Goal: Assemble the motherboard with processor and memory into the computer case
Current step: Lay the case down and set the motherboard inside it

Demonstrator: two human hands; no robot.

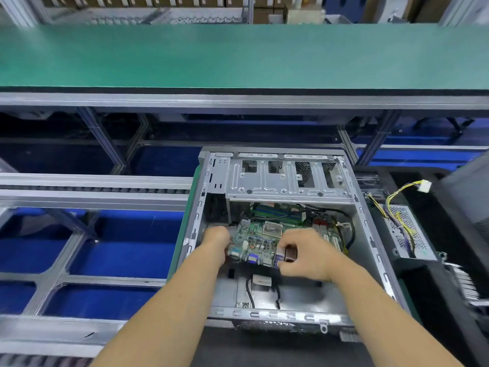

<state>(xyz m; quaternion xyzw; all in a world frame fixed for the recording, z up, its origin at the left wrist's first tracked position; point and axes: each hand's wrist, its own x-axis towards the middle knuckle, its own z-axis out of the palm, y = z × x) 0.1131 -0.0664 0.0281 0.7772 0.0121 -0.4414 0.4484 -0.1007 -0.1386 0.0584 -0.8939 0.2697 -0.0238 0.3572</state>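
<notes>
Both hands grip green motherboard (260, 238) (metal case (285, 181)).

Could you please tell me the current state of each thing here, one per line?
computer case: lying flat, side open.
motherboard: inside the case, held at both ends.
left hand: grips the board's left edge.
right hand: grips the board's near right edge.
power supply: outside the case, cables loose.
</notes>
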